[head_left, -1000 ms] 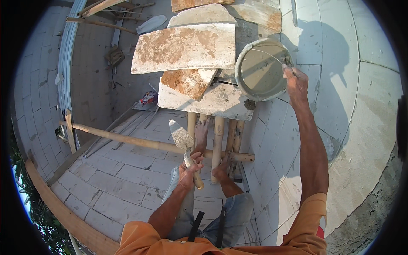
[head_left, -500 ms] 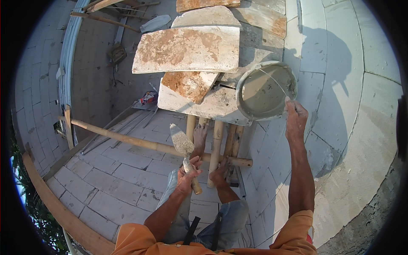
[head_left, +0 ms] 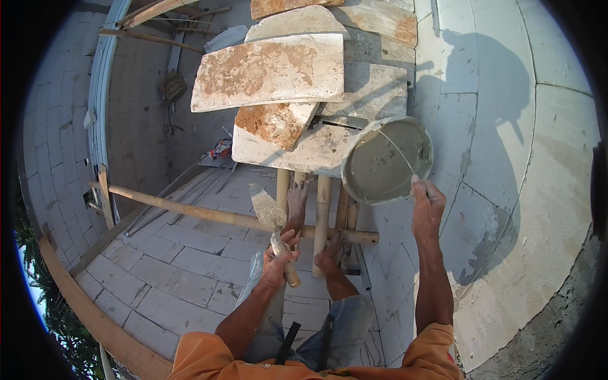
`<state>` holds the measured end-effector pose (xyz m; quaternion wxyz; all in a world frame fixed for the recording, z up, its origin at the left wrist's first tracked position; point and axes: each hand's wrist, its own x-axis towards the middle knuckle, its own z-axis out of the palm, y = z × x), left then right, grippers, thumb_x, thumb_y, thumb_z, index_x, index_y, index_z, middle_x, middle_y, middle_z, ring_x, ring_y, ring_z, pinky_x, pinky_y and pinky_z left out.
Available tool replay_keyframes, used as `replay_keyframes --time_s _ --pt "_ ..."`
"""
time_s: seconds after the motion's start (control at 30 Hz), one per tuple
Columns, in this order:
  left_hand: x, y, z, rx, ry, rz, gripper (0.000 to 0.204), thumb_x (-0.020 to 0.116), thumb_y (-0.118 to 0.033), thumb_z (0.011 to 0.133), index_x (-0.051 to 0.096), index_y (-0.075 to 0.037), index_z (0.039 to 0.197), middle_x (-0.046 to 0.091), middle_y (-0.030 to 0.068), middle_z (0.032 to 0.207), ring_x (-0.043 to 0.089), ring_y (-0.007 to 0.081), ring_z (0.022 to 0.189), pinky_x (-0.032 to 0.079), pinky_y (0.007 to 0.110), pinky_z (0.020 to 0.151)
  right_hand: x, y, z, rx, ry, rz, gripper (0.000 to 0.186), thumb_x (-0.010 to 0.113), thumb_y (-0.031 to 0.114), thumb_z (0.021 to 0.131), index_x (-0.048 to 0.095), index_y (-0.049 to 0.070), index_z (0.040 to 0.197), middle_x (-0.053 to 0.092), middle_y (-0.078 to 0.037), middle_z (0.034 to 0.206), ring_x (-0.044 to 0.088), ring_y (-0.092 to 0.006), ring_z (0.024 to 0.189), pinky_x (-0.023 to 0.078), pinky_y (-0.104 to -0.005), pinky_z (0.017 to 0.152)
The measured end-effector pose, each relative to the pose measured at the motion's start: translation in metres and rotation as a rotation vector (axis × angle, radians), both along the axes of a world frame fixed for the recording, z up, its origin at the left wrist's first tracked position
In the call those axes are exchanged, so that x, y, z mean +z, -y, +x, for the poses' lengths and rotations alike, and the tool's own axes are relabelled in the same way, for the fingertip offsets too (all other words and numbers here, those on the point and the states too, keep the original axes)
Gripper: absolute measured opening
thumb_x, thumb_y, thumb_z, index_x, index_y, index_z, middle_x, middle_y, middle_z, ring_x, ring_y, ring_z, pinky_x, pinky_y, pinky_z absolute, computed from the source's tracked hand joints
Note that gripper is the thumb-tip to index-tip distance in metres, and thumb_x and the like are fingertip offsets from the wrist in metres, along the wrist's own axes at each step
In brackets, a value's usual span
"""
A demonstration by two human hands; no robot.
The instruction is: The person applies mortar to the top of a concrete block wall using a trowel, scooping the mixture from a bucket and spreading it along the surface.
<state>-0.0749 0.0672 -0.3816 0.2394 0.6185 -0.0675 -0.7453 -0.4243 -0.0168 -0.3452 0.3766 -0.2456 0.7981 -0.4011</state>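
My left hand point(head_left: 278, 258) is closed around the neck and wooden handle of a trowel point(head_left: 268, 209), its mortar-coated blade pointing away from me. To the right, my right hand point(head_left: 428, 204) grips the thin handle of a round bucket point(head_left: 387, 197). Wet grey mortar point(head_left: 387, 163) lies inside the bucket, which tilts toward me beside the right front corner of a pale board point(head_left: 288, 149). Whether its base rests on anything is hidden.
Stained slabs point(head_left: 269, 71) are stacked on the board. Bamboo poles point(head_left: 323, 209) stand below, with a bamboo rail point(head_left: 209, 212) running across them; my bare feet are by these poles. A pale block wall point(head_left: 500, 152) rises at right. A wooden plank point(head_left: 95, 307) edges the lower left.
The bucket and my right hand have come nearer to me and slightly left, uncovering more of the board behind. My left hand keeps the trowel in nearly the same place.
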Motion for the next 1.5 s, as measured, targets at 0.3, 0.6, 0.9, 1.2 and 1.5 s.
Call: replay_keyframes --time_s 0.3,0.6,0.9,1.2,1.5 --pt "0.001 0.004 -0.003 -0.053 -0.018 -0.016 0.059 0.066 -0.001 0.076 0.056 0.001 0.134 0.062 0.0101 0.119 0.056 0.0172 0.117 0.051 0.036 0.097 0.035 -0.127 0.041 -0.156 0.129 0.163 0.038 0.060 0.017 0.098 0.048 0.002 0.066 0.041 0.005 0.064 0.034 -0.0061 0.063 0.029 -0.0272 0.056" --pt "-0.001 0.008 -0.011 -0.133 0.025 -0.028 0.058 0.062 -0.001 0.075 0.057 0.003 0.133 0.060 0.0149 0.126 0.056 0.0229 0.123 0.051 0.039 0.100 -0.027 -0.207 0.072 -0.386 0.259 0.257 0.037 0.060 0.019 0.097 0.048 0.009 0.064 0.038 0.007 0.061 0.032 -0.0033 0.056 0.024 -0.0248 0.051" --pt "-0.004 0.018 -0.013 -0.225 0.038 -0.048 0.060 0.065 -0.004 0.074 0.055 0.006 0.132 0.058 0.0154 0.130 0.054 0.0257 0.126 0.052 0.043 0.100 -0.143 -0.245 0.085 -0.662 0.423 0.306 0.037 0.060 0.025 0.097 0.050 0.010 0.065 0.040 0.006 0.062 0.034 -0.0052 0.055 0.027 -0.0249 0.051" --pt "-0.002 0.025 -0.020 -0.313 0.059 0.011 0.059 0.066 -0.005 0.073 0.056 0.004 0.130 0.056 0.0171 0.135 0.055 0.0259 0.125 0.053 0.042 0.099 -0.235 -0.246 0.086 -0.781 0.433 0.225 0.036 0.060 0.029 0.097 0.051 0.011 0.067 0.043 0.004 0.063 0.038 -0.0080 0.057 0.031 -0.0266 0.054" --pt "-0.009 0.024 -0.028 -0.319 0.092 -0.013 0.056 0.067 -0.003 0.073 0.056 0.007 0.127 0.051 0.0168 0.142 0.052 0.0279 0.128 0.053 0.044 0.099 -0.274 -0.243 0.095 -0.932 0.518 0.128 0.040 0.059 0.027 0.097 0.050 0.009 0.063 0.042 0.003 0.061 0.038 -0.0087 0.056 0.029 -0.0291 0.053"
